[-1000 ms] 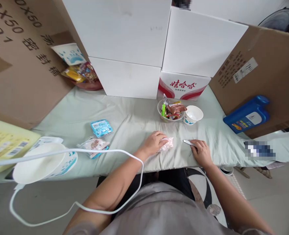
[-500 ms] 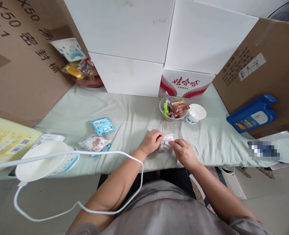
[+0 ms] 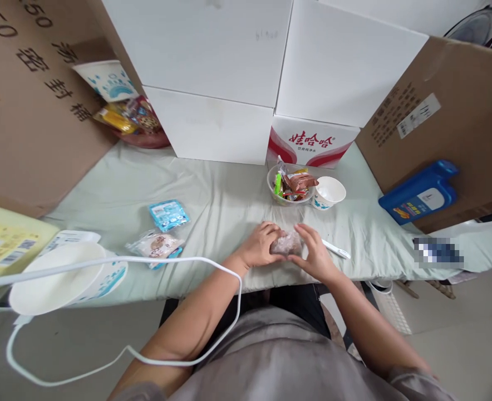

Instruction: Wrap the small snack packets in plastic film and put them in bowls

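Observation:
Between my hands is a small pinkish packet in clear, crinkled wrapping [image 3: 286, 244], low on the green cloth. My left hand [image 3: 259, 245] is curled round its left side, thumb at the near edge. My right hand [image 3: 315, 255] has its thumb and fingers bent about the right side, and the fingertips seem to touch it. Just beyond that hand lies a slim white tool like a pen or small cutter [image 3: 336, 249], partly covered by the fingers. Farther back stand a clear bowl of wrapped snacks [image 3: 271, 190] and a white paper cup [image 3: 321, 204].
On the left lie blue packets [image 3: 168, 215], a clear-wrapped packet [image 3: 156, 245] and a large paper tub [image 3: 104, 281]. A white cable [image 3: 240, 301] loops across the foreground. White boxes [image 3: 225, 128] wall the back; a blue bottle [image 3: 419, 195] leans on cardboard [image 3: 446, 128].
My right hand has let go of the slim white tool, which now lies on the cloth. Both hands have closed round the packet's sides. The view has shifted slightly.

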### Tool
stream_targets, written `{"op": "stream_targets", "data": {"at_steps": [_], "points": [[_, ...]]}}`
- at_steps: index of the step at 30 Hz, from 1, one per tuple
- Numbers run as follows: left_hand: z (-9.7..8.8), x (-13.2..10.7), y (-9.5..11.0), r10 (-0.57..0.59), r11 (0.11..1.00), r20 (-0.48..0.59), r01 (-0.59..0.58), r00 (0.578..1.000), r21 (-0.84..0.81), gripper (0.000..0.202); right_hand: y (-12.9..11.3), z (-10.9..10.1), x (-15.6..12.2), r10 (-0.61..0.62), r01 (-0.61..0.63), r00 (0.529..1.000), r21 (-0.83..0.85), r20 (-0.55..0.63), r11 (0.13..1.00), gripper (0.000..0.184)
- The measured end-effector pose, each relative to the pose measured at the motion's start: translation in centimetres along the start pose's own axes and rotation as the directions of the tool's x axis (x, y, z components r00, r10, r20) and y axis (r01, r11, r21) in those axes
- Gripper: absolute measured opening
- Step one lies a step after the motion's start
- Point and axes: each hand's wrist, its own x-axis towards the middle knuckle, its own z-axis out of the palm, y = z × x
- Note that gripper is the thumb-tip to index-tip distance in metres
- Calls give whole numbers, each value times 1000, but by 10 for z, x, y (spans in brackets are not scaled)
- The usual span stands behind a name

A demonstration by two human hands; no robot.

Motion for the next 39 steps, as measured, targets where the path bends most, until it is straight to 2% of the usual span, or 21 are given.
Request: {"op": "stream_targets", "data": {"at_steps": [3,5,6,8,11,13,14,16,17,18,20,21,23,25,26,28,30,34,36,39], "points": [[-1,-2,2,-11,999,-128,5,992,-45,12,-6,10,12,-10,9,1000,51,18,999,32],[-2,-4,1,-80,992,-257,51,963,-120,13,1,11,13,92,-86,994,96,-62,992,23],[-2,-5,-1,-150,981,-320,100,936,-168,13,6,9,13,161,-147,980,121,-115,982,21],[-3,-6,-7,-329,932,-408,223,851,-287,12,15,3,9,302,-268,931,174,-206,947,17],[-1,-8,-18,-547,816,-439,335,713,-472,10,28,-4,2,452,-384,852,271,-264,883,18],[1,-10,-25,-622,765,-450,375,641,-523,6,35,-7,-1,499,-405,822,332,-276,852,19],[2,-10,-27,-644,756,-473,407,601,-513,4,37,-7,-1,508,-404,810,349,-293,845,19],[2,-11,-30,-637,770,-560,473,530,-428,12,37,-9,-2,507,-399,782,333,-362,854,20],[2,-12,-30,-602,791,-603,490,523,-366,22,35,-10,-2,489,-393,771,300,-408,869,20],[2,-11,-29,-551,821,-634,488,542,-297,32,31,-12,-2,456,-379,765,253,-456,890,20],[1,-11,-26,-443,882,-629,437,639,-176,52,17,-16,0,338,-309,789,145,-513,940,18],[0,-10,-24,-404,903,-599,408,691,-138,58,9,-17,1,258,-241,828,100,-498,965,16],[0,-9,-20,-386,914,-533,391,753,-110,62,-7,-18,6,72,-54,926,59,-370,997,13],[0,-9,-19,-421,901,-486,417,766,-124,52,-18,-15,14,-92,106,981,77,-171,991,14],[0,-9,-19,-435,895,-473,426,766,-133,40,-21,-11,19,-143,150,986,84,-86,985,16],[-2,-10,-20,-444,892,-476,427,759,-151,18,-19,-3,31,-167,166,986,45,12,985,21],[-5,-10,-20,-454,888,-502,419,736,-190,19,-13,4,43,-132,134,990,-52,51,990,27],[-12,-8,-18,-561,828,-535,444,632,-344,22,0,10,61,-34,70,988,-240,153,968,32],[-15,-7,-18,-621,784,-527,454,581,-423,23,2,8,63,8,47,979,-260,205,964,29],[-19,-6,-23,-678,733,-502,449,537,-510,22,2,3,58,84,-26,974,-265,209,964,29]]}}
